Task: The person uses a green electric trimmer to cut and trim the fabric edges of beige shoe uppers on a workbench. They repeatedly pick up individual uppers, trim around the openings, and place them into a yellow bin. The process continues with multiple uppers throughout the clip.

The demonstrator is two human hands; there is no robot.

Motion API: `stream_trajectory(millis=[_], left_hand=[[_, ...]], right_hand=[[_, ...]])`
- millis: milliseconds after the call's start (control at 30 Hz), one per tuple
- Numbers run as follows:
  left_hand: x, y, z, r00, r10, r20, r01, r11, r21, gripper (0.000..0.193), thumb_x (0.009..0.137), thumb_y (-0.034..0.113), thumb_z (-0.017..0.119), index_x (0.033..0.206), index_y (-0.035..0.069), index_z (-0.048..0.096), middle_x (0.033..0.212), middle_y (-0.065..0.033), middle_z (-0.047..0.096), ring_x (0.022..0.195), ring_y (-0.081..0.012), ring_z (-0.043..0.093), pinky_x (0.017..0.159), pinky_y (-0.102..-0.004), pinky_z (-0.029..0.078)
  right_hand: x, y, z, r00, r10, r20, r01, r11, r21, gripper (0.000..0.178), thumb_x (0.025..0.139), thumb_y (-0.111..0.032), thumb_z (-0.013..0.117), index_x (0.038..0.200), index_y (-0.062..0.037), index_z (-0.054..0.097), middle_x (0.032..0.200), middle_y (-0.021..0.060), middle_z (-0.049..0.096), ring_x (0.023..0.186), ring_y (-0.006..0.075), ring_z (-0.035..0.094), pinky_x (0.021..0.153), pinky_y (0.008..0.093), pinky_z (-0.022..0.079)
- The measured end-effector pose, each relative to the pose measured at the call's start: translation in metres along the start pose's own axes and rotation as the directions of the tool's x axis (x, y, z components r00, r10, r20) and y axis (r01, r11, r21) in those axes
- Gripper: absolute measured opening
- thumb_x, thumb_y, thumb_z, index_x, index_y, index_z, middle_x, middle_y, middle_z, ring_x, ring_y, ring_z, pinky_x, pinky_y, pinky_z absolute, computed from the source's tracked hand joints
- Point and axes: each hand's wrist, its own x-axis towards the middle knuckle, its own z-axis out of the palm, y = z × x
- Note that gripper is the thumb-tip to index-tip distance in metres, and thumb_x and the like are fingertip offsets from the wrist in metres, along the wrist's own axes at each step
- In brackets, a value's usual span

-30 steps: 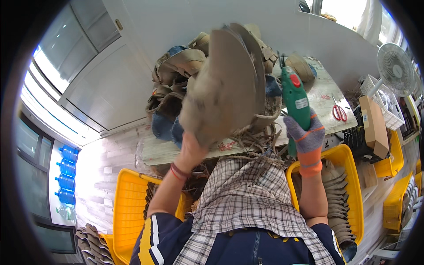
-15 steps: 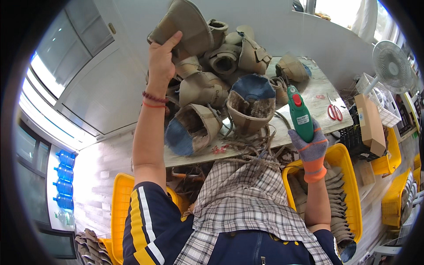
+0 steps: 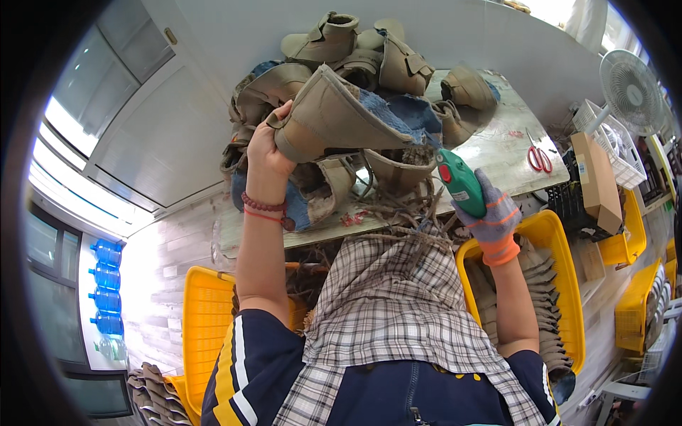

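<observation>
My left hand [image 3: 270,155] grips a tan shoe upper [image 3: 334,117] at one end and holds it tilted above the table, its fuzzy blue lining facing right. A grey-and-orange glove covers my right hand [image 3: 491,214], which is closed around a green handheld power tool [image 3: 463,186] with a red button. The tool's front end is close to the blue-lined edge of the upper; whether it touches cannot be made out. Behind the held piece lies a pile of similar uppers [image 3: 405,71]. Cut strips of material [image 3: 408,221] gather at the table's near edge.
Red-handled scissors [image 3: 538,160] lie on the right of the table [image 3: 508,160]. Stacked tan pieces fill a yellow crate [image 3: 572,298] by my right arm. Another yellow crate [image 3: 206,312] stands at left. A cardboard box [image 3: 595,188] and white fan [image 3: 632,92] are at far right.
My left hand has brought the upper down and toward me from the pile, turning its lined edge rightward. My right hand has moved the power tool slightly left, to the upper's edge.
</observation>
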Motion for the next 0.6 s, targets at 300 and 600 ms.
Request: stream_trajectory(millis=[300,600], left_hand=[[0.001,-0.022,-0.009,0.999,-0.017,-0.028,0.015,0.997,-0.073,0.027,0.093,0.009,0.045,0.111,-0.010,0.052,0.110,-0.0237,0.060,0.099,-0.0345,0.061,0.087,-0.0457,0.051],[-0.003,-0.039,-0.006,0.997,-0.022,-0.071,0.012,0.990,-0.141,0.029,0.094,0.010,0.042,0.113,-0.010,0.051,0.113,-0.0245,0.058,0.101,-0.0349,0.060,0.088,-0.0471,0.050]], right_hand=[[-0.010,0.004,0.007,0.999,-0.036,0.025,0.035,0.999,0.036,0.064,0.060,-0.024,0.082,0.116,-0.0036,0.059,0.068,0.0090,0.059,0.053,0.0255,0.054,0.050,0.0348,0.045],[-0.003,-0.006,0.013,0.997,-0.060,-0.051,0.065,0.993,0.100,0.065,0.059,-0.023,0.083,0.116,-0.0036,0.058,0.082,0.0085,0.065,0.059,0.0250,0.059,0.053,0.0337,0.048]])
